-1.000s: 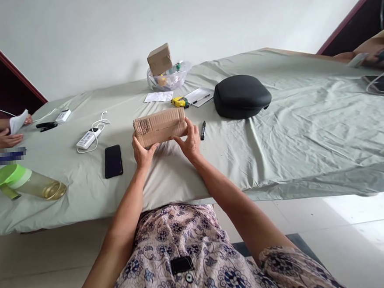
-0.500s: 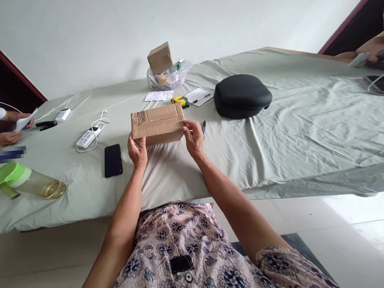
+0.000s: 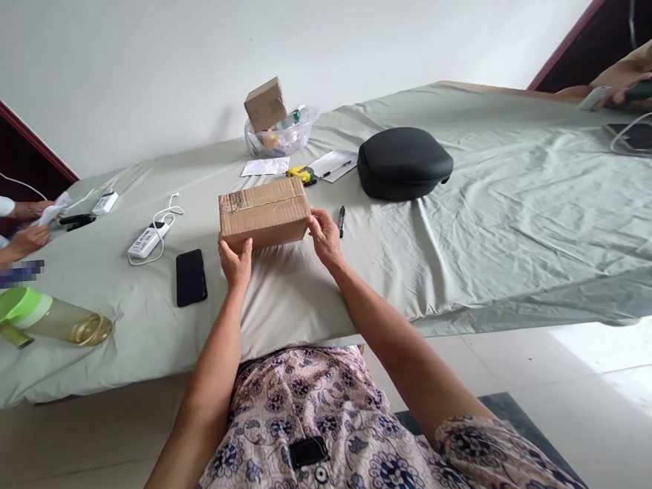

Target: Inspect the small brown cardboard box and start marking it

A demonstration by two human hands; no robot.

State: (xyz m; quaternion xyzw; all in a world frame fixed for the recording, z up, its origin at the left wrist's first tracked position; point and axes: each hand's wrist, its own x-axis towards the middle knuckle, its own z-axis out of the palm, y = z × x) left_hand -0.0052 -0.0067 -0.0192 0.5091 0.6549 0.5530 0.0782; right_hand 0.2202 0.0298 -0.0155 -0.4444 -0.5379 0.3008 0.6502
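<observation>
A cardboard box [image 3: 265, 215] sits between a person's two bare hands over a cloth-covered counter [image 3: 526, 238]. The left hand [image 3: 236, 263] grips its near left corner, thumb upright against the front face; the right hand [image 3: 325, 233] closes on its right end. Gripping opposite ends probably steadies the box and leaves its taped seam and dark scribble uncovered on top. Whether the box's underside touches the counter cannot be told.

Just right of the right hand lies a marker [image 3: 341, 221], within easy reach. Beyond the hands are a tape measure [image 3: 302, 175] and a clear basket [image 3: 306, 136]; a second box [image 3: 265, 105] leans up from it, seemingly because other things fill the inside. Farther right of the right hand is a black case [image 3: 405, 163].

Left of the left hand lie a phone [image 3: 191, 278] and a power strip [image 3: 148, 240], its cord loosely looped. Well farther left, a bottle [image 3: 63, 319] rests on its side.
</observation>
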